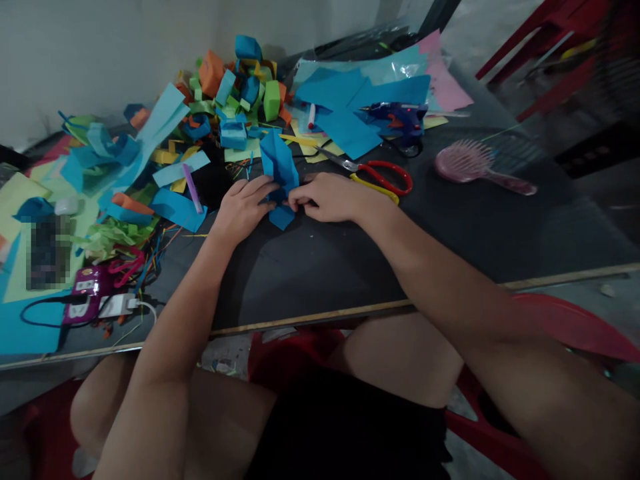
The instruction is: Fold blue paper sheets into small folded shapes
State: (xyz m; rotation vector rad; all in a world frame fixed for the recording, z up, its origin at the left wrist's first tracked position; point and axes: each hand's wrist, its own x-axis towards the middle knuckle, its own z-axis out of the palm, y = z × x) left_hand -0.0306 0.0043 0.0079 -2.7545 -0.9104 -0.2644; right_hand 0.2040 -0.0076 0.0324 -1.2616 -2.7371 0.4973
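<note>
A piece of blue paper [280,160], folded with upright flaps, stands on the dark tabletop between my hands. My left hand [246,205] grips its left side, fingers curled against the fold. On the opposite side my right hand [325,197] pinches the lower right edge with thumb and fingers. A small flap of the same paper points toward me below the fingertips. Just behind my right hand lie scissors [385,175] with red and yellow handles. Their blades point to the upper left.
Many folded paper pieces [225,87] are heaped at the back. A blue glue gun [397,119] rests on blue sheets [350,133]. A pink hairbrush [480,170] lies to the right. At left are a purple power strip [93,283] and a purple pen [191,189].
</note>
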